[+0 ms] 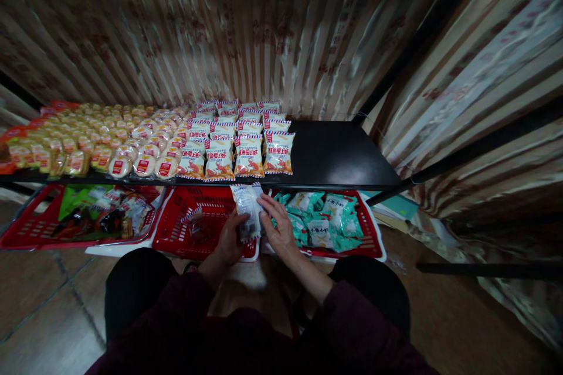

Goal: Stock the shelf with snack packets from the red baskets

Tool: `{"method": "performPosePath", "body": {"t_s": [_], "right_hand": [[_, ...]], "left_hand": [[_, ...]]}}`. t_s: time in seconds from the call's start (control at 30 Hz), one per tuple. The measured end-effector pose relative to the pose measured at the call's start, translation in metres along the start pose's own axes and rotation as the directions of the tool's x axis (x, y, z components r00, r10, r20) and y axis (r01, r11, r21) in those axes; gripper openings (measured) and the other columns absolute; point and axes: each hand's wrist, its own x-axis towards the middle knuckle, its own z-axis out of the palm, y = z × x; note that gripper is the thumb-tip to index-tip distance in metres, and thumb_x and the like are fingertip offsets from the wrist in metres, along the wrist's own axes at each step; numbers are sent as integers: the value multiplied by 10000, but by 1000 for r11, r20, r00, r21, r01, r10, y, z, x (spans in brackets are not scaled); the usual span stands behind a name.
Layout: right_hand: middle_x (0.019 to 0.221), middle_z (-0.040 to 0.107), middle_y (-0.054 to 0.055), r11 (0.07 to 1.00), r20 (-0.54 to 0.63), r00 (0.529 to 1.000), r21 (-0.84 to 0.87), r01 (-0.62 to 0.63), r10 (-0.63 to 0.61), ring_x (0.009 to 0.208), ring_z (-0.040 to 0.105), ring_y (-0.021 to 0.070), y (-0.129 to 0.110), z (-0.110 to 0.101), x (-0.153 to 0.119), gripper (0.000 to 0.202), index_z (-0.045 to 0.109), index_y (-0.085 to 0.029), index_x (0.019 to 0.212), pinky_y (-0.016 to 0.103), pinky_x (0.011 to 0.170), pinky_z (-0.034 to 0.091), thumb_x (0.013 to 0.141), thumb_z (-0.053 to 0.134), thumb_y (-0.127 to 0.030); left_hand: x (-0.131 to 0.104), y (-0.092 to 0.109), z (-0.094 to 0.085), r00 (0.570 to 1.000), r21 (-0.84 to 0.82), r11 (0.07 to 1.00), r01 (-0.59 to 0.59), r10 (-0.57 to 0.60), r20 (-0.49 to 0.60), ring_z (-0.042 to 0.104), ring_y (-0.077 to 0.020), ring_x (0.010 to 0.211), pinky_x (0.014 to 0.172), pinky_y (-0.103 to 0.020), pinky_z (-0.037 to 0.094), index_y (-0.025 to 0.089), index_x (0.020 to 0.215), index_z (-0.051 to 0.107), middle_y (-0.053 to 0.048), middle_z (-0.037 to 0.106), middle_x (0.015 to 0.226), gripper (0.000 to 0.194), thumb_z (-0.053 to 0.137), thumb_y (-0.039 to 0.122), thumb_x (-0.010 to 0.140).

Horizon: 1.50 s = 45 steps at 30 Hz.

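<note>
A white snack bag [249, 211], its printed back facing up, is held between both hands in front of the shelf edge. My left hand [229, 239] grips its left side with the thumb on top. My right hand [278, 224] is closed on its right side, fingers lying over the face. Behind it, several upright white and orange snack bags [249, 157] stand in rows on the black shelf [338, 155]. Under the hands is a red basket [176, 228] with a few clear-wrapped items at its bottom.
Round wrapped cakes [143, 164] and yellow packets [77, 161] fill the shelf's left side. A red basket [378, 243] of teal bags [321, 233] sits at right, another red basket [21, 228] of mixed packets at left. A striped curtain [272, 29] hangs behind; black posts [396, 64] frame the shelf.
</note>
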Motion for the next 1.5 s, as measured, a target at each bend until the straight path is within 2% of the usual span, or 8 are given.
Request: {"method": "performPosePath", "body": {"t_s": [0.1, 0.3, 0.53, 0.73, 1.0, 1.23, 1.37, 1.5], "right_hand": [[1322, 547, 84, 1000, 10, 1000, -14, 1, -1, 1237, 481, 223, 6, 3, 0, 352, 585, -247, 1230, 457, 1061, 361, 912, 455, -323], [1350, 523, 93, 998, 32, 999, -54, 15, -13, 1267, 466, 218, 9, 9, -2, 369, 549, -238, 1266, 453, 1074, 363, 925, 422, -297], [1304, 553, 104, 987, 9, 998, -149, 57, -56, 1224, 489, 232, 9, 10, -3, 361, 542, -216, 1255, 470, 1043, 383, 915, 436, -274], [1177, 583, 96, 963, -45, 994, -255, 88, -103, 1136, 504, 241, 5, 6, -1, 311, 596, -219, 1164, 457, 988, 418, 876, 478, -228], [1102, 640, 104, 991, 24, 999, -127, 42, -40, 1052, 588, 221, 9, 9, -4, 282, 598, -203, 1128, 406, 930, 479, 907, 437, -273], [1313, 565, 118, 991, 209, 969, -38, -125, 130, 1197, 544, 268, 3, 4, -9, 528, 417, -198, 1369, 457, 1010, 428, 901, 446, -441], [1362, 525, 108, 976, 288, 941, 68, -206, 178, 1217, 533, 275, 1, 5, -9, 608, 362, -212, 1408, 456, 1014, 429, 876, 490, -475], [1312, 569, 107, 957, 325, 931, 174, -232, 167, 1156, 581, 271, 0, 8, -7, 639, 384, -208, 1394, 436, 973, 472, 841, 559, -478]], "left_hand": [[7, -3, -2, 996, -193, 978, 74, -81, -30, 663, -166, 718, 618, -265, 522, 188, 819, 595, -1, 702, 808, 225, 605, 143, 598], [11, -1, -6, 976, -316, 930, 190, -215, -47, 674, -182, 701, 645, -303, 545, 160, 955, 633, -8, 706, 775, 370, 555, 92, 600], [15, -7, -13, 987, -332, 930, 159, -161, 24, 677, -192, 768, 707, -326, 552, 184, 1048, 619, -6, 708, 825, 475, 558, 94, 586], [12, -4, -6, 999, -290, 956, 39, -38, 12, 669, -164, 811, 745, -289, 538, 224, 1041, 607, 22, 703, 856, 518, 548, 60, 553], [12, -9, -1, 999, -245, 969, -43, 35, -37, 649, -163, 966, 839, -278, 516, 234, 1007, 625, 14, 709, 910, 361, 585, 153, 657], [7, -17, 9, 971, -34, 970, -239, 239, -4, 446, -191, 1296, 1108, -330, 321, 230, 1178, 592, -42, 642, 1206, 433, 525, 456, 816], [1, -21, 7, 956, 216, 936, -278, 291, -31, 189, -161, 1428, 1173, -303, 138, 238, 1267, 542, -20, 483, 1406, 451, 474, 421, 860], [2, -27, 0, 951, 341, 899, -274, 306, -42, 83, -156, 1447, 1173, -312, 115, 245, 1290, 519, -24, 358, 1493, 441, 435, 401, 886]]}}
